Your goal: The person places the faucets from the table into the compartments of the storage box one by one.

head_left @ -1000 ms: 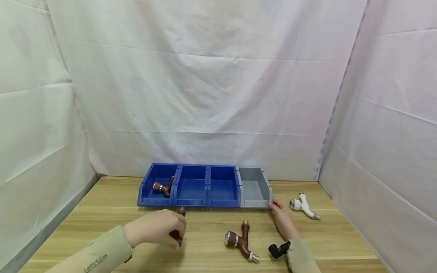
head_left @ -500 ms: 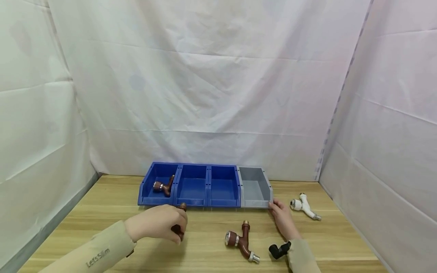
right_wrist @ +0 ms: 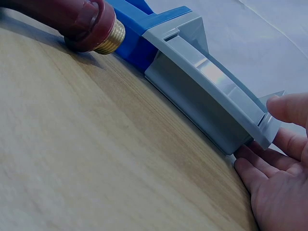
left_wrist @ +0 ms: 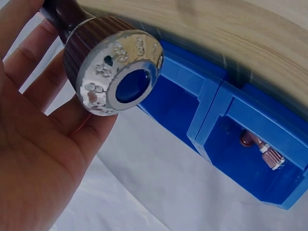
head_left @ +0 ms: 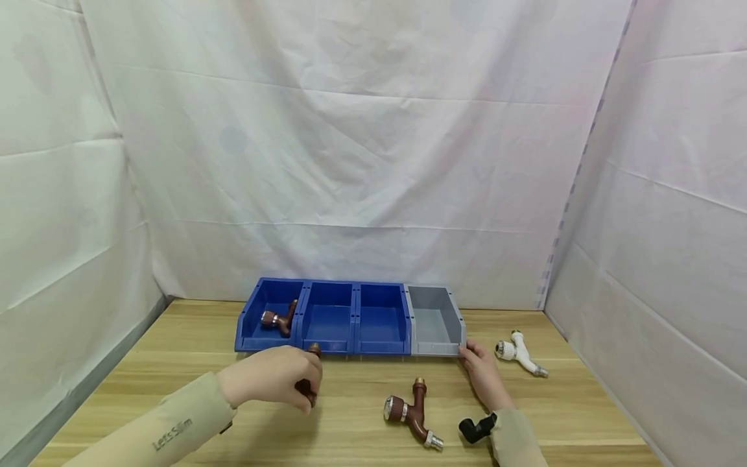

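Observation:
My left hand [head_left: 274, 376] grips a dark brown faucet [head_left: 314, 350] in front of the blue bins. In the left wrist view, its round silver-faced knob [left_wrist: 122, 72] with a blue centre points toward the camera, and the fingers curl behind it. My right hand [head_left: 484, 376] holds the front right corner of the grey bin [head_left: 439, 349]; in the right wrist view the thumb lies at the rim and the fingers reach under it. Another brown faucet [head_left: 283, 322] lies in the leftmost blue bin [head_left: 267, 344]. A third brown faucet [head_left: 415, 415] rests on the table between my hands.
Two more blue bins, the second one [head_left: 327, 346] and the third one [head_left: 382, 347], stand in the same row. A white faucet [head_left: 522, 353] lies to the right, and a black elbow-shaped piece [head_left: 475, 429] is beside my right sleeve. White cloth [head_left: 362, 162] hangs behind.
My left hand has moved slightly forward and to the right with the brown faucet, closer to the bins. My right hand stays at the grey bin's corner.

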`<state>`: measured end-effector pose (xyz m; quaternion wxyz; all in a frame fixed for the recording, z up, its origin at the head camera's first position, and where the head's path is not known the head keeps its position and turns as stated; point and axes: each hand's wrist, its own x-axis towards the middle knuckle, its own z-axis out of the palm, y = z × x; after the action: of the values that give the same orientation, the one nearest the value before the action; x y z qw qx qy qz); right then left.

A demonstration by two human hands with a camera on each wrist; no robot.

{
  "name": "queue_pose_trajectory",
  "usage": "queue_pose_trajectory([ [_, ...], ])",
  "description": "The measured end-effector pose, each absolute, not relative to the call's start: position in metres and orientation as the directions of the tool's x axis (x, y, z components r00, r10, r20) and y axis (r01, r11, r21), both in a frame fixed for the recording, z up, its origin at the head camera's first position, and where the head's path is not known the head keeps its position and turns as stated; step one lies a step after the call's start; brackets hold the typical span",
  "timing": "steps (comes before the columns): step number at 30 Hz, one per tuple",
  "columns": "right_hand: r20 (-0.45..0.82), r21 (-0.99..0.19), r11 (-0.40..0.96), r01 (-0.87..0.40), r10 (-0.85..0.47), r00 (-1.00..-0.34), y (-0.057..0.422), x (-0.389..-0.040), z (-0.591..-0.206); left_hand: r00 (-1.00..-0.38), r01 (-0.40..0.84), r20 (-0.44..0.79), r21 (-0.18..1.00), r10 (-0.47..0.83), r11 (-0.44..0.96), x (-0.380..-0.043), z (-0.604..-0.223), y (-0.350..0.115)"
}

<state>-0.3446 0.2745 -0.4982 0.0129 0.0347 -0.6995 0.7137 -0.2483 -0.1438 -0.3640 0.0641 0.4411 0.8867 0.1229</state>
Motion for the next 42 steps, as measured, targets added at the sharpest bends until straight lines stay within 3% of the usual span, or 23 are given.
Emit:
queue_pose_trajectory([
  [18,0.046,-0.999,-0.009,-0.046,-0.037,-0.998,0.275,-0.344,-0.496,-0.626,0.743,-0.016,0.289,0.779,0.603,-0.255,-0.361,-0.144],
  [27,0.043,-0.999,-0.006,-0.043,-0.033,-0.999,0.275,-0.345,-0.497,-0.597,0.775,0.007,0.267,0.803,0.573,-0.258,-0.361,-0.142],
  [42,0.034,-0.999,-0.019,-0.033,-0.051,-0.998,0.275,-0.345,-0.495,-0.627,0.749,-0.023,0.255,0.779,0.611,-0.267,-0.356,-0.139],
])
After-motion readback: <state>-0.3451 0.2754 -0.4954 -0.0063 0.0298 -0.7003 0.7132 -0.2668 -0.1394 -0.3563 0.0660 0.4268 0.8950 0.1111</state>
